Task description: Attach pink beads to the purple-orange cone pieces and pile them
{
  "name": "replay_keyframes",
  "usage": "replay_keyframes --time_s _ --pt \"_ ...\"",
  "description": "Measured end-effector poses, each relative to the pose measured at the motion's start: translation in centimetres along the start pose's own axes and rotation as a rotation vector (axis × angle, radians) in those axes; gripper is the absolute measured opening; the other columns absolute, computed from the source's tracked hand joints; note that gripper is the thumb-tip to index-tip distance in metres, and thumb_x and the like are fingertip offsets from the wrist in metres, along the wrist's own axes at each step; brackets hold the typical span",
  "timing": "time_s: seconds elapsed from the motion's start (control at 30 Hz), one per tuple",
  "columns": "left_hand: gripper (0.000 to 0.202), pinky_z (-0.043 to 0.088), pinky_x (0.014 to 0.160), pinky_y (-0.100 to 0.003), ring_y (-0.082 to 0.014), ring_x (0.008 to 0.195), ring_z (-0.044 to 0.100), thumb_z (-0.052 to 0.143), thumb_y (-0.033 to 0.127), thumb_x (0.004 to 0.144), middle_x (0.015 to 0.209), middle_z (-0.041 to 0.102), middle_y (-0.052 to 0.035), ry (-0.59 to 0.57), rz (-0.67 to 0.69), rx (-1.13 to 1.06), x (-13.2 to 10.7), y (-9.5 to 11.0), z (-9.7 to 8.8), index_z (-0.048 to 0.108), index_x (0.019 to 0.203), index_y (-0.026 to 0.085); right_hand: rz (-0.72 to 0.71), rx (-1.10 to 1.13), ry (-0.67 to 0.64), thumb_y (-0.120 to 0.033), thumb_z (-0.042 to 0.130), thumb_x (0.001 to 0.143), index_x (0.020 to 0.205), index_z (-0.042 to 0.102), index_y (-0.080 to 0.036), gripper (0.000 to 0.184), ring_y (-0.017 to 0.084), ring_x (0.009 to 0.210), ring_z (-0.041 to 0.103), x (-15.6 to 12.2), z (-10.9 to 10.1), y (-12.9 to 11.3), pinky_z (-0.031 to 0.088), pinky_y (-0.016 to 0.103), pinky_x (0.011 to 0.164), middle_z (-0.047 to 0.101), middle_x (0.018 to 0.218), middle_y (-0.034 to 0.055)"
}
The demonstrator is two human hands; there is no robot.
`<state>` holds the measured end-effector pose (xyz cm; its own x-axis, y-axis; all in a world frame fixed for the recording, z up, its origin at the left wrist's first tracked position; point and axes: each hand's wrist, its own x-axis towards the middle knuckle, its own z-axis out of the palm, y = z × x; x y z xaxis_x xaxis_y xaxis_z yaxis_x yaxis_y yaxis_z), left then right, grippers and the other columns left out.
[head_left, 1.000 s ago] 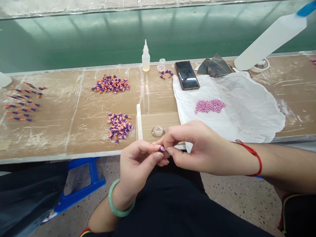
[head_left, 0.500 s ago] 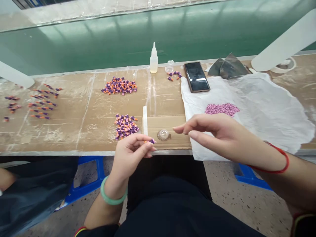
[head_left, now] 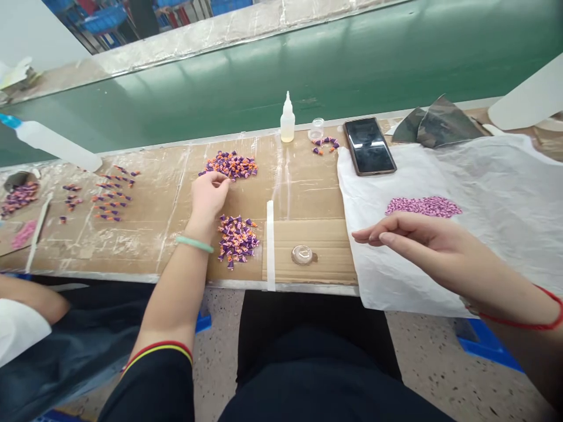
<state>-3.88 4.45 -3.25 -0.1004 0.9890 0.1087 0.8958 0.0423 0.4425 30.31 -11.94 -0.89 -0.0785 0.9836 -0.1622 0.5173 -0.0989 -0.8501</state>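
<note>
My left hand, with a pale green bangle on the wrist, reaches to the near edge of the far pile of small purple-and-orange pieces. Its thumb and fingers are pinched; a purple bit shows at the tips, but whether it is held is unclear. Closer to me lies another pile of purple, pink and orange pieces. My right hand hovers over the edge of the white cloth, fingers stretched and thumb apart, nothing visible in it. Small pink grains lie just beyond it. A round clear blob sits on cardboard.
A dropper bottle, a small clear cup and a phone stand or lie along the back. A white tape strip borders the cardboard. Rows of pieces lie left. Another person's arm is at the lower left.
My left hand has moved from the table's front edge, where it pinched a small purple piece, forward to the far pile. My right hand keeps nearly the same pose. The view has shifted left.
</note>
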Motion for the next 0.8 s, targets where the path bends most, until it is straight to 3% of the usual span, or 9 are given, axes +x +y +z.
replay_keyframes --time_s 0.07,0.17,0.27,0.43,0.63,0.8 --pt "0.018 0.050 0.090 -0.033 -0.0234 0.092 0.068 0.059 0.025 0.082 0.096 0.076 -0.0104 0.010 -0.016 0.054 2.0 0.3 1.2 0.072 0.088 0.014 0.005 0.020 0.009 -0.066 0.060 0.086 0.085 0.073 -0.022 0.045 0.031 0.101 0.073 -0.2 -0.1 0.1 0.061 0.046 0.084 0.078 0.100 0.0116" --pt "0.013 0.049 0.091 -0.037 -0.0276 0.096 0.067 0.064 0.026 0.079 0.095 0.076 -0.0117 0.003 -0.015 0.112 3.2 0.8 2.0 0.070 0.082 0.016 0.014 0.050 0.029 -0.066 0.061 0.086 0.083 0.073 -0.022 0.046 0.031 0.099 0.073 -0.6 -0.4 0.4 0.062 0.045 0.083 0.078 0.098 0.0121" --pt "0.010 0.048 0.090 -0.038 -0.0292 0.098 0.067 0.065 0.024 0.077 0.094 0.076 -0.0110 -0.026 0.009 0.161 2.8 1.1 1.8 0.070 0.083 0.017 0.025 0.074 0.034 -0.065 0.061 0.087 0.082 0.072 -0.022 0.045 0.030 0.099 0.073 -0.9 -0.7 0.8 0.062 0.045 0.085 0.078 0.099 0.0115" --pt "0.025 0.050 0.090 -0.038 -0.0300 0.098 0.068 0.062 0.017 0.077 0.098 0.077 -0.0110 -0.090 0.097 0.222 1.5 0.7 0.9 0.074 0.098 0.016 0.041 0.086 0.062 -0.060 0.062 0.089 0.087 0.073 -0.022 0.040 0.030 0.104 0.072 -1.1 -1.1 1.5 0.061 0.045 0.089 0.077 0.102 0.0117" --pt "0.022 0.045 0.101 -0.039 -0.0311 0.109 0.064 0.054 0.015 0.078 0.106 0.073 -0.0127 -0.108 0.205 0.248 0.9 0.4 0.8 0.075 0.087 0.017 0.024 0.120 0.140 -0.053 0.062 0.089 0.088 0.073 -0.020 0.035 0.028 0.100 0.072 -1.6 -1.6 1.6 0.060 0.045 0.087 0.077 0.100 0.0129" --pt "0.009 0.045 0.103 -0.039 -0.0301 0.111 0.058 0.056 0.018 0.082 0.101 0.063 -0.0094 -0.174 0.263 0.223 0.8 1.1 0.1 0.062 0.076 0.019 -0.012 0.166 0.231 -0.044 0.062 0.089 0.086 0.071 -0.018 0.027 0.024 0.096 0.072 -2.2 -2.3 2.1 0.059 0.042 0.087 0.077 0.098 0.0109"
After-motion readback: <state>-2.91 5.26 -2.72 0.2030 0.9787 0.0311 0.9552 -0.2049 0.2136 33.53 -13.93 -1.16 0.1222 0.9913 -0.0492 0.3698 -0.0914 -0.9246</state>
